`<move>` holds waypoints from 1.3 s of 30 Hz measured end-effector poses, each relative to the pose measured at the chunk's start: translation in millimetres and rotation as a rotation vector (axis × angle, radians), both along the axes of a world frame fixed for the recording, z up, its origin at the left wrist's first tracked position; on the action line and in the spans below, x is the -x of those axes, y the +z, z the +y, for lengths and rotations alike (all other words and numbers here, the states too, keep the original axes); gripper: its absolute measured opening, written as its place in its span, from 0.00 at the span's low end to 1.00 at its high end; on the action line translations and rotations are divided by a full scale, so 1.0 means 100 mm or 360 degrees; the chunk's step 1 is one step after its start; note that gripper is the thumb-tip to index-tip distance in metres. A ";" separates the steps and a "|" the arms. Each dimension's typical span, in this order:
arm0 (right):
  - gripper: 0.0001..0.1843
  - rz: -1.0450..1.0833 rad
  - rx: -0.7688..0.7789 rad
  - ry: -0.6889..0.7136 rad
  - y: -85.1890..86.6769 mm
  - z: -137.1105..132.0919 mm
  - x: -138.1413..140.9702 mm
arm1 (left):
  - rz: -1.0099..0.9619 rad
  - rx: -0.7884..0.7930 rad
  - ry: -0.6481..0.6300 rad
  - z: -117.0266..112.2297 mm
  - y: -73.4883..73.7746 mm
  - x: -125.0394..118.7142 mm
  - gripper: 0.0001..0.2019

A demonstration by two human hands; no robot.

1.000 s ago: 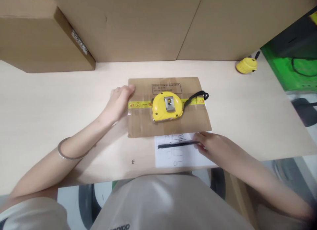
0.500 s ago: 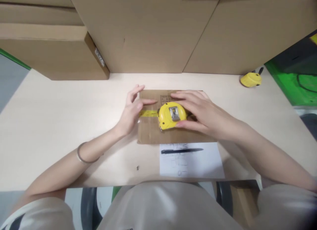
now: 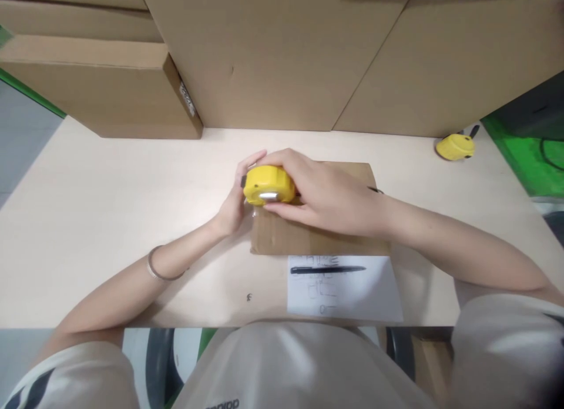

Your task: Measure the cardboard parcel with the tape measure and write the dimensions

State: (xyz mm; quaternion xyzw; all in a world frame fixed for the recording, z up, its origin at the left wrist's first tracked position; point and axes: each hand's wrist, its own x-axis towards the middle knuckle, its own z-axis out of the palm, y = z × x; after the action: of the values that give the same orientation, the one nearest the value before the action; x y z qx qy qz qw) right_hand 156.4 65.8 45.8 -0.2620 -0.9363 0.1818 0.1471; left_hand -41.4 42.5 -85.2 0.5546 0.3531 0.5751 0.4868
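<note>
A yellow tape measure [image 3: 269,184] is gripped from the right by my right hand [image 3: 328,191], its thumb along the lower side. The case is tilted above the left edge of a flat cardboard box [image 3: 317,233], with no blade showing. Beside that edge, my left hand [image 3: 234,203] is close against the case. Some of its fingers are stretched out and apart, and the rest are hidden behind the tape measure. Much of the box's top, with its printed label, is covered by my right hand.
A black pen [image 3: 328,270] lies on a sheet of paper [image 3: 352,297] with handwriting, nearest my body. A second yellow tape measure [image 3: 455,147] sits at the back right. Large cardboard boxes [image 3: 273,74] line the table's rear, with another box [image 3: 132,97] at back left.
My right hand has moved the tape measure left to the box's left edge and tilted it. The yellow blade that lay across the box is out of sight. My left hand stays at that edge.
</note>
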 end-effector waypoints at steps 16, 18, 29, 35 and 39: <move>0.17 0.0391 -0.0023 -0.0848 -0.10 0.03 -1.61 | 0.0660 -0.0469 -0.0061 0.08 0.04 0.15 0.17; 0.15 0.0383 0.0092 -0.0961 -0.15 -0.03 -1.75 | 0.0658 -0.0461 -0.0040 0.08 0.04 0.14 0.17; 0.16 0.0509 0.0243 -0.1018 -0.13 -0.07 -1.52 | 0.0675 -0.0429 0.0049 0.06 0.04 0.12 0.17; 0.20 0.0216 -0.0175 -0.0518 0.01 0.04 -0.46 | 0.0473 -0.0221 0.0044 0.04 0.04 0.08 0.23; 0.19 0.0010 -0.0168 -0.0250 0.01 0.06 0.12 | 0.0165 -0.0033 -0.0037 0.08 0.03 0.06 0.29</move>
State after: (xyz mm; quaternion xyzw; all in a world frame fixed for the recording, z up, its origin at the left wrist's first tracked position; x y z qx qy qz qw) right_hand 144.9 71.5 47.3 -0.3260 -0.9207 0.1210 0.1776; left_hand -47.9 50.5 -81.9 0.5928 0.3656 0.5435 0.4686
